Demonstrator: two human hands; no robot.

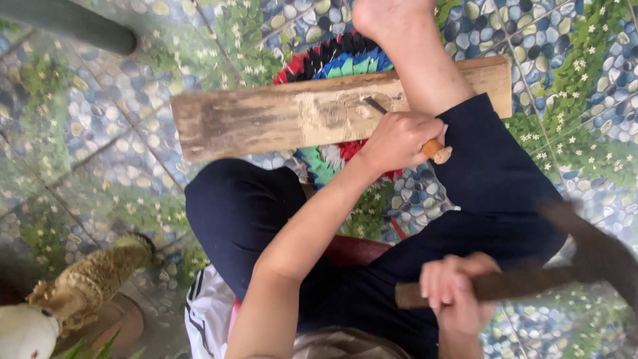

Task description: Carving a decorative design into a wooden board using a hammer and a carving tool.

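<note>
My left hand [397, 141] is closed around a chisel [433, 149] with an orange wooden handle. Its metal blade [376, 105] rests on a weathered wooden plank [266, 119] that lies across the floor. My right hand [454, 292] grips the wooden handle of a hammer [505, 284], raised near my lap; its dark head [598, 256] is blurred at the right. My bare leg [412, 53] rests over the plank's right part.
A round multicoloured rag mat [332, 63] lies under the plank on a floor patterned with pebbles and flowers. I sit in dark trousers. A carved wooden animal figure [93, 279] stands at the lower left. A dark green pole [73, 23] crosses the top left.
</note>
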